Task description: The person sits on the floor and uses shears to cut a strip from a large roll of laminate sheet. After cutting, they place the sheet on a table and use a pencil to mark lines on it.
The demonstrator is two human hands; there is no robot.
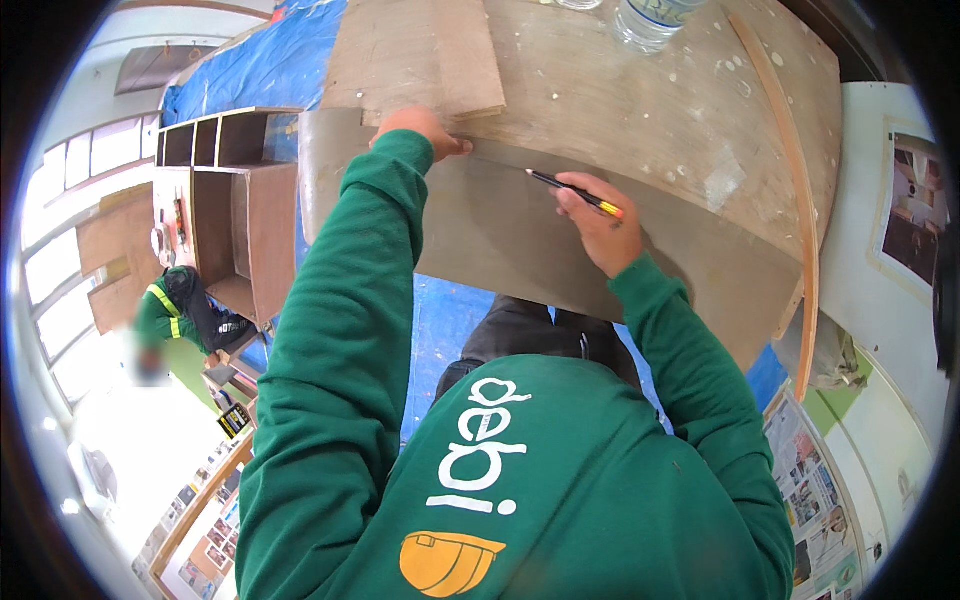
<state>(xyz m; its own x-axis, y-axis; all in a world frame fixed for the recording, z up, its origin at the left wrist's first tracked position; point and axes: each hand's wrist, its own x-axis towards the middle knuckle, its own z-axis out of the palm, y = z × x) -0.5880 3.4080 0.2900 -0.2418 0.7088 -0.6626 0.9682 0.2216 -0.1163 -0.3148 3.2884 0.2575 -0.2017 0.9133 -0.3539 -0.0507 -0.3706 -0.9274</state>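
Observation:
My right hand (605, 222) is closed on a black pencil (575, 187) with a yellow and red end. The pencil's pale tip points left, over a grey-brown sheet (490, 225); whether it touches the surface is unclear. At the sheet's far left part, my left hand (420, 130) rests beside the near edge of a pale wooden board (415, 55). Its thumb stretches to the right, while the other fingers are mostly hidden by the back of the hand. The sheet lies on a worn plywood worktop (620, 110) and reaches to its near side.
A clear plastic bottle (650, 22) stands at the far side of the worktop. Along the right lies a long thin wooden strip (790, 170). To the left, an open wooden cabinet (275, 210) stands near a crouching person in green (170, 310). Blue sheeting (440, 325) covers the floor.

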